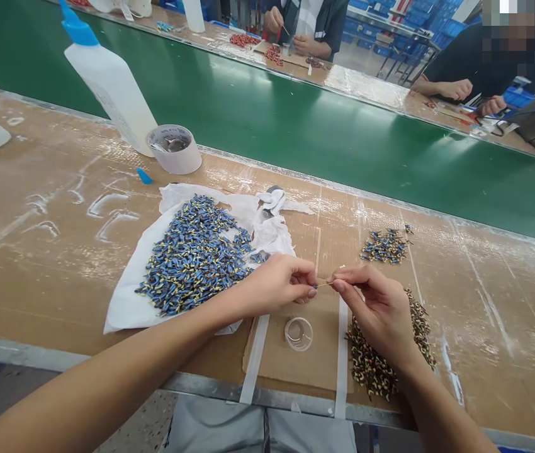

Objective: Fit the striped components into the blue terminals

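Observation:
My left hand [281,282] is pinched on a tiny blue part at its fingertips. My right hand [377,303] is pinched on a thin stick whose tip meets that part. Both hands hover over a taped-down cardboard sheet [291,360] bearing a small clear dish [298,333]. A big heap of blue-and-yellow parts [192,255] lies on a white plastic bag [126,302] to the left. A dark brown heap of parts [371,368] lies under my right wrist. A smaller blue pile [384,245] sits beyond my right hand.
A white squeeze bottle with a blue cap [107,78] and a tape roll [175,149] stand at the back left. A green conveyor belt [296,119] runs behind the bench. Two other people's hands [459,89] work across it.

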{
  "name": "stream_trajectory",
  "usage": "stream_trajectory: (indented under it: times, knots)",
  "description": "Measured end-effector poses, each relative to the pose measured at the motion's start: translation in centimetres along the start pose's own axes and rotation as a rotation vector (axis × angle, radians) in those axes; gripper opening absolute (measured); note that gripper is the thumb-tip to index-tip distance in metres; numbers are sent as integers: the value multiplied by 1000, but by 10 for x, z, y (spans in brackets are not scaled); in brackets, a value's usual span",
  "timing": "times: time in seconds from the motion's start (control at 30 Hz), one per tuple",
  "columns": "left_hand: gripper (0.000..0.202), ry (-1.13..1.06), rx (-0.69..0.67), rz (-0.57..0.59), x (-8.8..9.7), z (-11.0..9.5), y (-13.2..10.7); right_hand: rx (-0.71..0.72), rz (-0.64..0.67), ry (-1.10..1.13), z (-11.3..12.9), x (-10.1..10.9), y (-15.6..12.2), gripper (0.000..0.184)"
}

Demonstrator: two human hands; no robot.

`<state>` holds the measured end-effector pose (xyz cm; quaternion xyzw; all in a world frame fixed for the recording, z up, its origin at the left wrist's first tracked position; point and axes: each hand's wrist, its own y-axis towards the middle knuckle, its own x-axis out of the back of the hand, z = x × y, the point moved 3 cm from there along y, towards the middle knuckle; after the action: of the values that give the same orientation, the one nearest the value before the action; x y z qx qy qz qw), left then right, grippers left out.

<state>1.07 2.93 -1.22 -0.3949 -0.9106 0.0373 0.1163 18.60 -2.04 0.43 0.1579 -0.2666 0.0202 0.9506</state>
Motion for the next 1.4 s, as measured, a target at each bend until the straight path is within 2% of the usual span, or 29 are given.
stream_trajectory:
  times: [0.13,0.17,0.23,0.33,0.4,0.47,0.57,0.67,0.73,0.77,0.83,0.93,1.03,1.23,1.4]
  knots:
    - [1,-46,20,-1,0,2,1,-26,-42,169,3,13,0,2]
    - [2,-46,23,1,0,3,1,-15,5,230,6,14,0,3]
    - [3,-26,15,3,0,4,1,42,186,296,13,9,0,6]
    - [7,15,-14,-2,2,3,1,127,462,257,25,-6,-3,8]
    - [8,38,-26,-9,3,3,1,142,547,213,31,-15,-4,9]
    - [9,45,-23,1,3,3,1,139,575,185,32,-13,-1,11]
    - [10,24,12,23,2,4,1,83,482,111,17,16,7,16]
    - [8,22,36,18,3,4,1,-151,205,-142,-24,74,11,14]
    - [6,27,37,17,3,3,2,-308,91,-374,-54,112,6,18]
    - [6,27,38,17,3,3,2,-379,83,-471,-67,126,2,20]
    - [6,28,43,21,3,3,3,-491,150,-513,-85,140,-5,22]
    - [8,31,56,26,4,5,3,-562,285,-475,-91,135,-8,20]
    - [9,33,60,25,4,7,3,-570,327,-480,-86,121,-5,15]
    - [7,55,45,25,4,8,3,-525,269,-555,-81,112,3,16]
    - [7,86,6,13,4,7,3,-392,192,-438,-68,101,10,25]
